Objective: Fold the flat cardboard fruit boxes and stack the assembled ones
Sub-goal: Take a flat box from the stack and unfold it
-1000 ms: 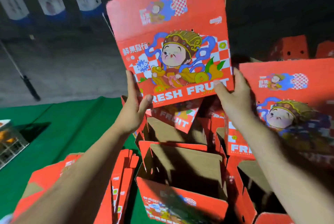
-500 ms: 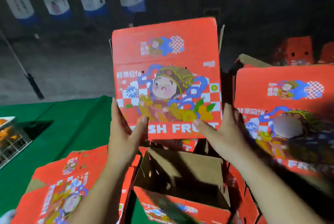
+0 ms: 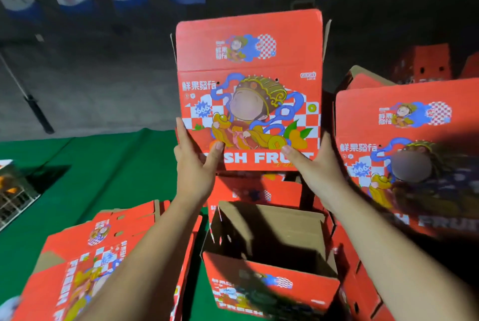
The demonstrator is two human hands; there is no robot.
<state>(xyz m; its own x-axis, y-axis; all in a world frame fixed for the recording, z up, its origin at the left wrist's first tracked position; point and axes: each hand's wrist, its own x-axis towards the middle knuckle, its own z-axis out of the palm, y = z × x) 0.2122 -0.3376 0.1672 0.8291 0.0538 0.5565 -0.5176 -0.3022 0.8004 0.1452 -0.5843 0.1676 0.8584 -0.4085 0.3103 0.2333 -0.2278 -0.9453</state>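
Fruit boxes fill the view, and the one in hand (image 3: 248, 92) has come down since a second ago: it was tilted and raised high, and now it stands upright and square to the camera, lower, just above the assembled boxes behind the open one. That suggests the folding of this box is done and the person is lowering it onto the stack.

At far left, a wire crate (image 3: 13, 191) sits on the green bench (image 3: 103, 165). Next to it a pile of flat boxes (image 3: 108, 248) lies unfolded, so more work remains. The left hand (image 3: 194, 162) grips the held box's lower left corner, thumb pressed on the printed front and fingers wrapped behind the edge. The box itself is red, with a cartoon figure in a gold headdress, blue ribbons, a white checker pattern and "FRESH FRUIT" along the bottom; its top flap stands straight up, and small holes show near the fold line. Below it an assembled open box (image 3: 269, 256) shows its brown inside. The right hand (image 3: 313, 165) holds the lower right corner the same way, thumb on the front. Further right, another upright box (image 3: 407, 154) stands close by, partly in shadow.
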